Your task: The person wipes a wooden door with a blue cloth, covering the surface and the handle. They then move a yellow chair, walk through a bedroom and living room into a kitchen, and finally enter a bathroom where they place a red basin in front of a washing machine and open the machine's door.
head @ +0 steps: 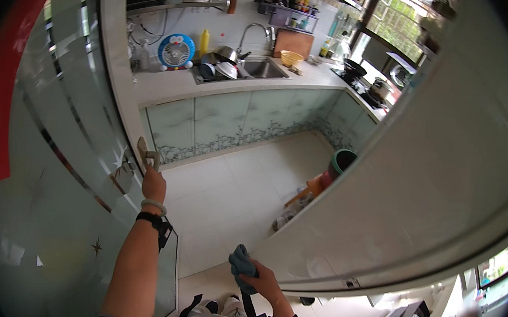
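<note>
My left hand (154,186) is closed around the metal lever handle (152,159) of a frosted glass door (62,212). A bracelet and a black strap circle that wrist. Held in front of my body, my right hand (264,281) grips a bunched blue-grey cloth (242,266). A black strap is around this wrist too. The door stands ajar on my left, and a tiled kitchen floor (227,193) shows through the doorway. Fingers of the left hand are partly hidden behind the handle.
A large pale panel (395,187) fills the right side. Beyond are a counter (163,91) with a sink (265,69), a blue fan (176,52) and a gas stove (359,87). A green-rimmed bucket (343,161) and plastic bags (283,219) stand along the panel's edge.
</note>
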A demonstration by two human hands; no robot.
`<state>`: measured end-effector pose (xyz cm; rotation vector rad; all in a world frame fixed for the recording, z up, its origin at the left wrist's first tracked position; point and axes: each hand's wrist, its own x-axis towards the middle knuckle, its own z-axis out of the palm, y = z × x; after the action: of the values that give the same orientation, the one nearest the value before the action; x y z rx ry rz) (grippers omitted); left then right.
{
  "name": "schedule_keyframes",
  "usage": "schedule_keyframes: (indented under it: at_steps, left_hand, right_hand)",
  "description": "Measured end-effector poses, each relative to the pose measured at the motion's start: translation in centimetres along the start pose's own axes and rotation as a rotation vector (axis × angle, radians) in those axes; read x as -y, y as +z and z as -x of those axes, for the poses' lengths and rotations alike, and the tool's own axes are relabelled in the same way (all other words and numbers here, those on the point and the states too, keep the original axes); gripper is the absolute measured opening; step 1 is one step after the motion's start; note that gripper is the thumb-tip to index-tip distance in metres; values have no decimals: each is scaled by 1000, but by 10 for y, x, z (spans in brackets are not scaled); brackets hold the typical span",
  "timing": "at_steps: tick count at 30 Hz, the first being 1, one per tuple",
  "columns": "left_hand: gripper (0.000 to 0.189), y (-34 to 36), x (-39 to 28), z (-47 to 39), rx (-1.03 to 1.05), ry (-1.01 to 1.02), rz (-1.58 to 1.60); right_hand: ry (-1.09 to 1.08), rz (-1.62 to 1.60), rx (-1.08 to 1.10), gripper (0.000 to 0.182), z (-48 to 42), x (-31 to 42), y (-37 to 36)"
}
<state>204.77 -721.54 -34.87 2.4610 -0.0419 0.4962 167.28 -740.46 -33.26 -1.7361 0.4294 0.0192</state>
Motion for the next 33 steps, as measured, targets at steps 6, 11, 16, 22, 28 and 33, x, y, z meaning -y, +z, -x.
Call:
schedule_keyframes:
  at_steps: [6, 11, 16, 22, 28, 33]
  left_hand:
    - [34, -65, 44, -38, 20, -119, -225]
    - [36, -84, 77, -52, 65, -236, -287]
    - [46, -87, 117, -57, 37, -296, -239]
    - [46, -92, 66, -112, -12, -189, -628]
    - [66, 56, -69, -225, 301, -12, 278]
    - [87, 219, -178, -272, 1058, -174, 802]
  right_hand:
    - [-103, 100, 163, 58, -125, 39, 15]
    - [-148, 97, 280, 59, -246, 82, 25]
    - [-275, 180, 360, 65, -364, 125, 23]
    - [-305, 220, 299, 59, -454, 159, -20]
    - [-197, 165, 136, 58, -517, 167, -87]
    - [-160, 164, -32, 57, -580, 187, -150]
